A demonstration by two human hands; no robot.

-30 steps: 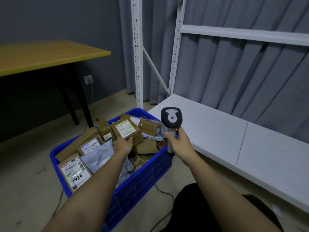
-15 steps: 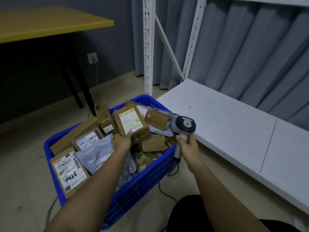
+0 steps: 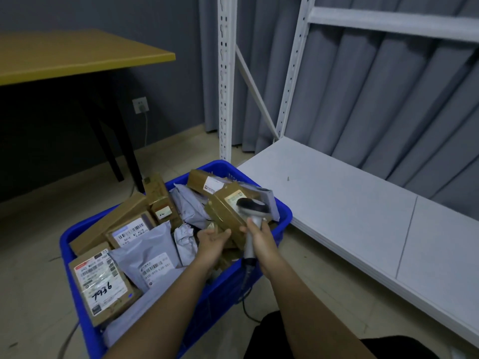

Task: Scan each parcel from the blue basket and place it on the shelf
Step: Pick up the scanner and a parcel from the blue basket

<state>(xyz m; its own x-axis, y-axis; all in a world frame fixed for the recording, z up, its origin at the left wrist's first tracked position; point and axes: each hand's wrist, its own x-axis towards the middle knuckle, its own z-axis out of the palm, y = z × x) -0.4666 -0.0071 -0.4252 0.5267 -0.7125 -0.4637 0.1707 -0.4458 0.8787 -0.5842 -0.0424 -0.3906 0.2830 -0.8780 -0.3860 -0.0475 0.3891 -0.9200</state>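
Basket (image 3: pixel 282 221) is sitting on floor, its right corner just beside front-left corner of the shelf (image 3: pixel 350 208) w/ a table (image 3: pixel 77 55) standing behind-left. Left hand (image 3: pixel 211 240) is holding a parcel (image 3: pixel 228 216) over basket's right corner, scanner (image 3: pixel 252 211) in right hand (image 3: pixel 260 240) lying against its top. Numbered box (image 3: pixel 103 283) is lying in basket's near-left corner, a mailer (image 3: pixel 153 257) just right of it.

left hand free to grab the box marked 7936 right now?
Probably not right away. The left hand is holding the brown parcel up to the scanner. The 7936 box itself lies uncovered on top at the basket's near-left corner.
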